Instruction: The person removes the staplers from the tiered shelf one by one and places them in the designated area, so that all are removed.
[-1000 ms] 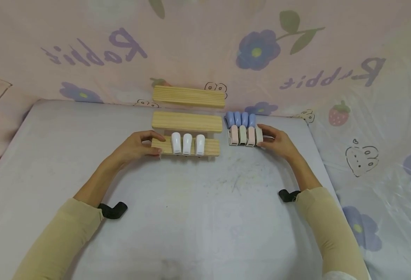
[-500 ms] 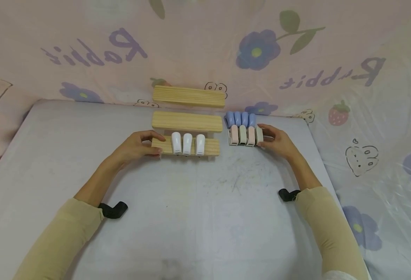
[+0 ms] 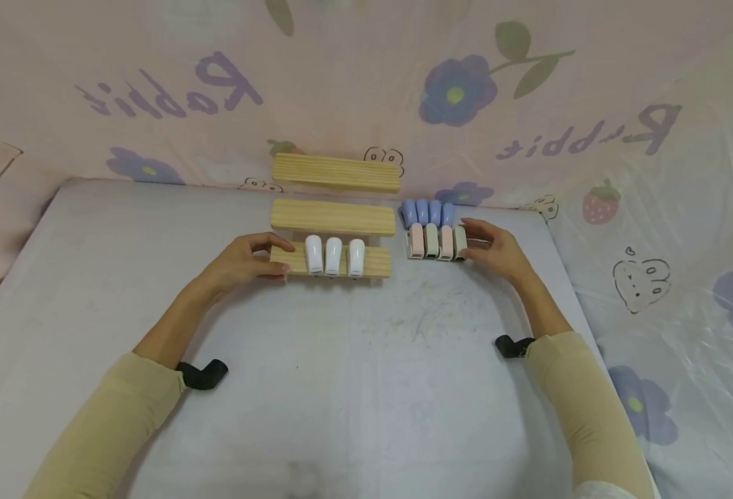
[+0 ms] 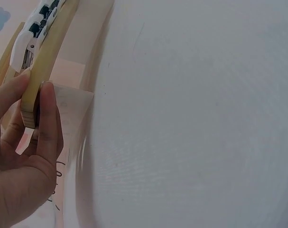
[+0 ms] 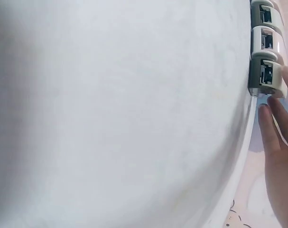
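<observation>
My left hand point(image 3: 241, 262) pinches the left end of the lowest wooden shelf board point(image 3: 378, 263), thumb on one face and fingers on the other in the left wrist view. On that board stand white staplers point(image 3: 333, 255) in a row, spaced unevenly. Right of the shelf, small pink and green staplers point(image 3: 431, 241) line up side by side, with blue staplers point(image 3: 429, 213) behind them. My right hand point(image 3: 497, 251) is at the row's right end, fingers loosely extended beside the last green stapler point(image 5: 267, 76); its thumb is close to it, and contact is hard to tell.
Two more wooden boards, a middle board point(image 3: 335, 216) and a top board point(image 3: 335, 172), rise in steps behind the lowest. The white table point(image 3: 341, 388) ends at a patterned curtain point(image 3: 341, 83) at the back and sides.
My right hand has loosened around the last green stapler, which now sits closer in line with the row. My left hand has stayed on the board.
</observation>
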The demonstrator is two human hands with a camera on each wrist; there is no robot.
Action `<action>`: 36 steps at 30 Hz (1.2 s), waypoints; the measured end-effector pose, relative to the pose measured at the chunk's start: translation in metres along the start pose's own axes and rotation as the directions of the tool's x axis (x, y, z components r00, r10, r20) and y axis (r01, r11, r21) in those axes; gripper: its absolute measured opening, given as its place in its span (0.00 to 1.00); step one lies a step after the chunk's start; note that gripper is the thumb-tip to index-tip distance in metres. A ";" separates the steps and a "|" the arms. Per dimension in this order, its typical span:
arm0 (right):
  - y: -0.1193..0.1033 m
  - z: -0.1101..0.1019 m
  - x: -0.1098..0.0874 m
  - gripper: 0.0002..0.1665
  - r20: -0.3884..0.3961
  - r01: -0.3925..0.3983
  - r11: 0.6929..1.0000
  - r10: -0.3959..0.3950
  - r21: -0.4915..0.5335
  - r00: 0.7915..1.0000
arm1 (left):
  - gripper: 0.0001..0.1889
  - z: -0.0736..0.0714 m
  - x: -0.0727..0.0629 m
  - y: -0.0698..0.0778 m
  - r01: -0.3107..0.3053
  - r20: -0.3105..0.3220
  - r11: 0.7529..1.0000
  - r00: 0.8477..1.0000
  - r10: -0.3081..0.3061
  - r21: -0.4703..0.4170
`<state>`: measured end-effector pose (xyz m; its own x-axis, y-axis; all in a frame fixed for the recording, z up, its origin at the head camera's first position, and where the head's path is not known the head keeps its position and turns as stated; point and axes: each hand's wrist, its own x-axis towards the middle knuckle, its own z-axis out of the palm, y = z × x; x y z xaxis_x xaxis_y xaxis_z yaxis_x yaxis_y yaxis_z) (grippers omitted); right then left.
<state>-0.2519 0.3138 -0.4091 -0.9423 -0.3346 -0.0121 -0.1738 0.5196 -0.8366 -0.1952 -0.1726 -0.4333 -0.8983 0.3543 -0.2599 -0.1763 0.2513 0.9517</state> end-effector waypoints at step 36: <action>-0.051 0.055 -0.015 0.30 -0.177 0.402 0.910 -0.381 0.099 0.907 | 0.22 0.000 0.000 0.000 0.012 -0.009 1.000 1.000 -0.012 0.024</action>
<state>-0.2137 0.2491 -0.3959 -0.8393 -0.3623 0.4053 -0.5086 0.2603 -0.8207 -0.1957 -0.1726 -0.4333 -0.8997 0.3432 -0.2698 -0.1774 0.2773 0.9443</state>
